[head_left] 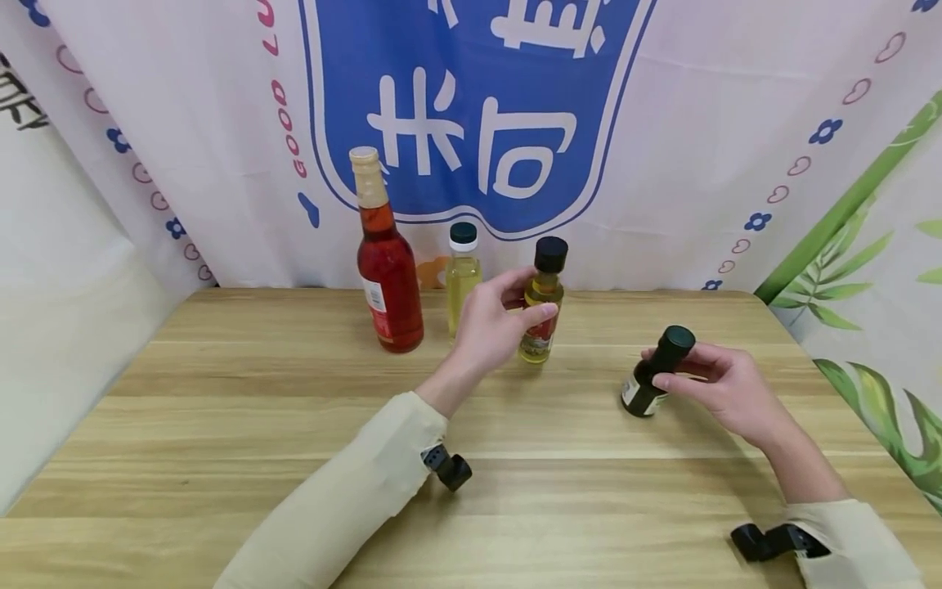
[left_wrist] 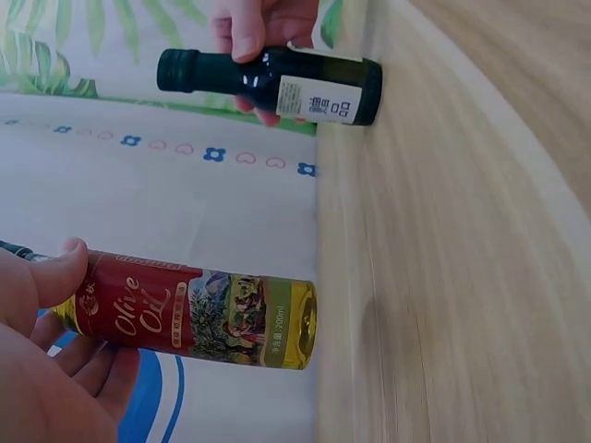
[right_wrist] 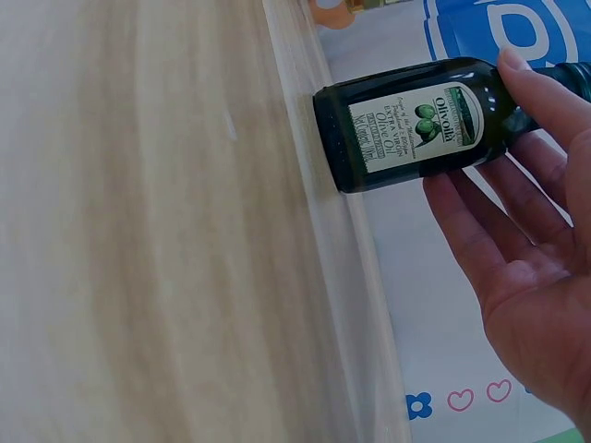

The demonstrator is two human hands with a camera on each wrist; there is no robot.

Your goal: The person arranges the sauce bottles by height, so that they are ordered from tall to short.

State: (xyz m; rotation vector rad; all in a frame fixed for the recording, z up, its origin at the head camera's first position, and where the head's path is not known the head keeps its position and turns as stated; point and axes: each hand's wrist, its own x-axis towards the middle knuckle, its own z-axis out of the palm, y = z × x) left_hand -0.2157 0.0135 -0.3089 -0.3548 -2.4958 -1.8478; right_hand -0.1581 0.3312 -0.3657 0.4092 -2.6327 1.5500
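My left hand (head_left: 489,327) grips a small clear bottle of olive oil (head_left: 540,329) between thumb and fingers, below its black cap. In the left wrist view its red label and yellow oil (left_wrist: 303,323) show, the base close over the table. On the right, my right hand (head_left: 736,394) holds a dark green olive oil bottle (head_left: 642,393) by its neck and shoulder, tilted with the cap leaning right. The right wrist view shows the cream label (right_wrist: 420,126) with green olives. This bottle's base is close to the tabletop.
A tall bottle of red liquid (head_left: 390,282) stands at the back left of the wooden table (head_left: 221,433). Beside it, partly behind my left hand, is a slim bottle of pale yellow oil (head_left: 461,278) with a dark green cap. A printed curtain (head_left: 699,164) hangs behind the table.
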